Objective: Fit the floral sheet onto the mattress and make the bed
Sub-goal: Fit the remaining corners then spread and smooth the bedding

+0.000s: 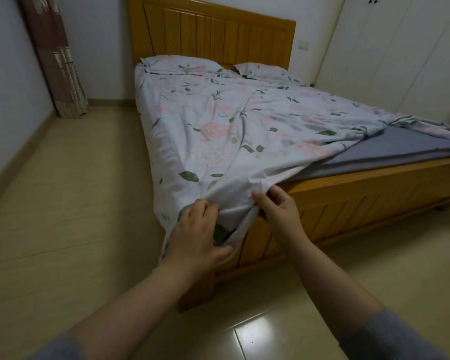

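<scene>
While the floral sheet [231, 131] overhangs the near corner, its hem is held.
Cloth is gripped by left hand [197, 229] and right hand [278, 211]; bare mattress [390, 149] lies rightward.

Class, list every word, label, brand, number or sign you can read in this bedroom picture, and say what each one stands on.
None can be read.
The floral sheet has a flower print only, no writing.
The headboard, curtain and wardrobe doors show no lettering.
The wall switch is too small to show any marking.
</scene>
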Demonstrator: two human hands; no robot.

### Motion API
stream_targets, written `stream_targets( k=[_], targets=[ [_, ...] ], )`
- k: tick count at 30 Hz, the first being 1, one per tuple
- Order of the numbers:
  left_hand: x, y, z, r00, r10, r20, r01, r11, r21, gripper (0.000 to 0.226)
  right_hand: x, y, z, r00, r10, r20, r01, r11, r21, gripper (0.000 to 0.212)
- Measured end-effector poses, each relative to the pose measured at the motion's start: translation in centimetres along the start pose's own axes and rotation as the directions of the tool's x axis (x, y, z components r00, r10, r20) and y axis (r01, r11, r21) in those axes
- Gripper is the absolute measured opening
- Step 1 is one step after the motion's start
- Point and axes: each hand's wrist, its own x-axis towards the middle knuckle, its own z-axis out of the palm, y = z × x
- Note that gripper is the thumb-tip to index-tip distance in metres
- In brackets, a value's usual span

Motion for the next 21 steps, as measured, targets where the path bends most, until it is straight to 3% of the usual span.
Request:
stream_targets(
  k=[3, 6, 9, 11, 16, 19, 21],
  targets=[
    [1.6, -0.6, -0.6, 0.996, -0.010, -0.089, 0.004, 0.998, -0.063, 0.025, 0.3, -1.6, 0.3, 0.985, -0.069, 0.159, 0.080, 0.995, -0.063, 0.020],
    [3.0, -1.2, -1.8, 0.998, -0.040, -0.038, 0.035, 0.992, -0.125, 0.013, 0.8, -1.9, 0.3, 0.962, -0.152, 0.228, 0.219, 0.927, -0.305, 0.025],
    [3.6, -1.7, -3.1, 0.993, -0.116, -0.037, 0.103, 0.964, -0.243, 0.014, 1.4, -1.3, -0.1, 0.916, -0.339, 0.213, 0.395, 0.672, -0.626, 0.027],
    [4.0, -2.6, -4.0, 0.985, -0.150, -0.087, 0.122, 0.957, -0.265, 0.015, 1.5, -1.1, -0.4, 0.869, -0.444, 0.218, 0.441, 0.495, -0.748, 0.038],
    [6.1, -5.9, -5.5, 0.967, -0.238, -0.085, 0.215, 0.951, -0.223, 0.012, 2.1, -0.2, 0.0, 0.872, -0.309, 0.380, 0.475, 0.341, -0.811, 0.067],
    [6.8, -6.6, -5.4, 0.962, -0.268, -0.051, 0.253, 0.947, -0.197, 0.009, 3.0, 0.1, 1.2, 0.875, -0.264, 0.406, 0.477, 0.326, -0.816, 0.071],
    [6.5, -6.0, -5.6, 0.953, -0.260, -0.157, 0.225, 0.951, -0.211, 0.004, 3.6, -0.1, 1.9, 0.890, -0.225, 0.396, 0.453, 0.340, -0.824, 0.071]
  ],
)
